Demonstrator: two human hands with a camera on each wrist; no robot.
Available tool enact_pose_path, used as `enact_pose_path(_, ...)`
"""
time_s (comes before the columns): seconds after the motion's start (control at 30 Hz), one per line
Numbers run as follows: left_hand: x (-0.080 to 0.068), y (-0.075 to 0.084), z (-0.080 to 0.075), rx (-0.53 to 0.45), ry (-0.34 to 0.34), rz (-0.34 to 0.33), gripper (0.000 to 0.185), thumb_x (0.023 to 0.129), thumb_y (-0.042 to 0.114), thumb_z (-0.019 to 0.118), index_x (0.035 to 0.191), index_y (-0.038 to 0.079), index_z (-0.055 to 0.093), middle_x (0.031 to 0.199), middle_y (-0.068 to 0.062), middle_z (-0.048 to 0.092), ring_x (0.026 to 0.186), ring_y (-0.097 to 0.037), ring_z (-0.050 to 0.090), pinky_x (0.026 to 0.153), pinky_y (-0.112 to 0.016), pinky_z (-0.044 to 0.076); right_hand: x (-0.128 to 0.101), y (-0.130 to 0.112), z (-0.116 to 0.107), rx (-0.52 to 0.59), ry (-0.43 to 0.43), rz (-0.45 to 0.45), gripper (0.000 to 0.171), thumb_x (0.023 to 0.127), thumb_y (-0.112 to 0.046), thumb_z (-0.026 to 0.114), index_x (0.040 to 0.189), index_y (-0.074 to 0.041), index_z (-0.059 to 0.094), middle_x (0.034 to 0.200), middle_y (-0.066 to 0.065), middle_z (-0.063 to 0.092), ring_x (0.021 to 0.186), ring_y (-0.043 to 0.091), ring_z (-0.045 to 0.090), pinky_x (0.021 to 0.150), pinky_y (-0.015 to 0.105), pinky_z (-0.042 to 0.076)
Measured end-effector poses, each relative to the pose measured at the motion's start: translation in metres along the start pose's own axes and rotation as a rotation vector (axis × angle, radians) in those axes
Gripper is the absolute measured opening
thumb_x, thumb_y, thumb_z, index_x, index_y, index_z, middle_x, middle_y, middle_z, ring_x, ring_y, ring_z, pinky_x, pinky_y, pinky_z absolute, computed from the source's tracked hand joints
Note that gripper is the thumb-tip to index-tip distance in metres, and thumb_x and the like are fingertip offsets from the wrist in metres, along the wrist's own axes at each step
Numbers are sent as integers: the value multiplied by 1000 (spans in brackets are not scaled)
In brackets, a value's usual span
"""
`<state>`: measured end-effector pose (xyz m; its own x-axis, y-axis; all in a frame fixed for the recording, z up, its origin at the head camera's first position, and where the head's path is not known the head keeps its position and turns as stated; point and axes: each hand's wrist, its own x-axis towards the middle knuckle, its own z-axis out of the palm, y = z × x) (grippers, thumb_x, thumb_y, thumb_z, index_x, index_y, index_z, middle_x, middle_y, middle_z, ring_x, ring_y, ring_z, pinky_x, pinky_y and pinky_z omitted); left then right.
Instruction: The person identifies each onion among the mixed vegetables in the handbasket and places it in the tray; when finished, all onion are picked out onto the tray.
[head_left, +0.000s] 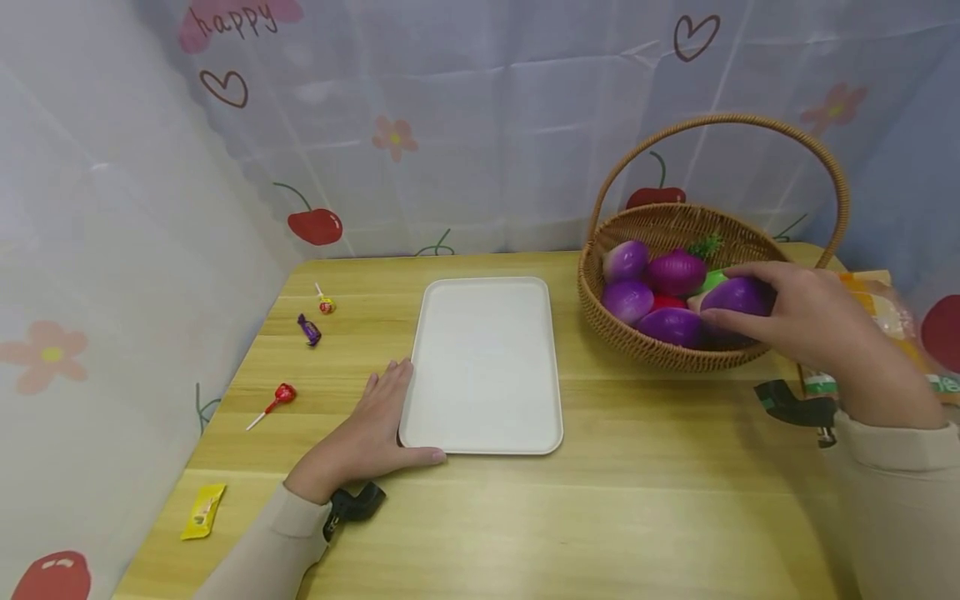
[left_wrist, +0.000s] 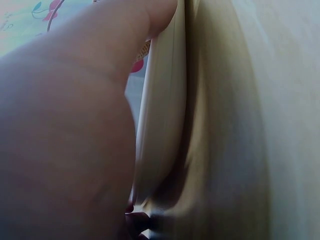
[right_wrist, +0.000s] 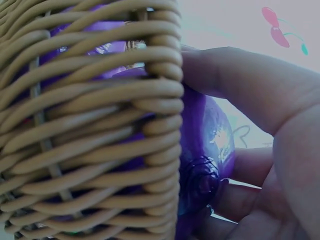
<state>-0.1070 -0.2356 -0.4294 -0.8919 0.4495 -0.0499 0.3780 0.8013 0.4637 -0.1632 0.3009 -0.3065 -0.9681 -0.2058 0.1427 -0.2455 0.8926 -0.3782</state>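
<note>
Candies (head_left: 283, 393) lie left of the tray (head_left: 483, 367), basket (head_left: 667, 357) right.

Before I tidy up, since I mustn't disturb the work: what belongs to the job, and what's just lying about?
Likely job: white tray; loaded wicker basket; gripped purple vegetable.
Seemingly lying about: red lollipop; yellow lollipop; purple sweet; yellow packet; plastic package.

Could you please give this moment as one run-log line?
left hand: at near-left corner of tray | right hand: grips purple vegetable at basket | red lollipop: left of tray
</note>
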Motion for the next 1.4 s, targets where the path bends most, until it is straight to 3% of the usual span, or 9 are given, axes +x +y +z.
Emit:
enact_pose_path(0.37,-1,0,0,22,-3,-5,142,78,86,69,166,-5,6,173,-22,6,158,-36,3,125,-55,0,1,-5,1,27,28,11,77,92,-53,80,143,0,60,126,35,59,101,51,60,75,66,56)
enact_pose_path(0.6,-1,-1,0,24,2,-4,141,78,86,68,166,-5,5,173,-21,6,158,-36,3,125,-55,1,4,-13,-2,19,68,-5,74,92,-50,82,142,1,61,128,36,59,96,49,62,62,50,56)
enact_pose_path(0.77,-1,-1,-1,25,0,-8,141,78,86,68,166,-5,6,173,-21,6,158,-36,3,125,-55,0,3,-21,-3,30,93,-17,71,91,-48,83,140,-1,63,128,35,60,97,48,62,60,42,54)
enact_pose_path(0.9,-2,0,-1,26,-3,-12,141,78,87,67,166,-5,5,173,-21,5,158,-36,2,125,-54,0,2,-26,-3,48,87,-2,70,91,-48,83,140,-1,63,129,34,60,99,49,61,62,44,55)
enact_pose_path(1.0,-2,-1,-1,26,0,-9,141,79,86,67,166,-5,6,173,-22,6,158,-37,3,125,-55,1,1,-30,-3,66,76,5,71,92,-48,82,141,-1,62,133,35,57,103,51,58,69,55,57)
enact_pose_path(1.17,-1,-1,0,30,-5,-4,140,79,86,67,166,-6,6,173,-23,6,158,-38,4,125,-56,1,1,-41,0,113,81,-1,73,91,-48,82,143,-1,61,137,33,56,112,52,55,83,72,52)
enact_pose_path(1.4,1,-2,1,24,-11,-6,140,79,86,67,166,-4,5,173,-21,5,159,-35,2,125,-54,0,9,-67,9,148,138,-119,67,89,-45,86,137,-3,66,128,24,66,105,40,61,80,61,55)
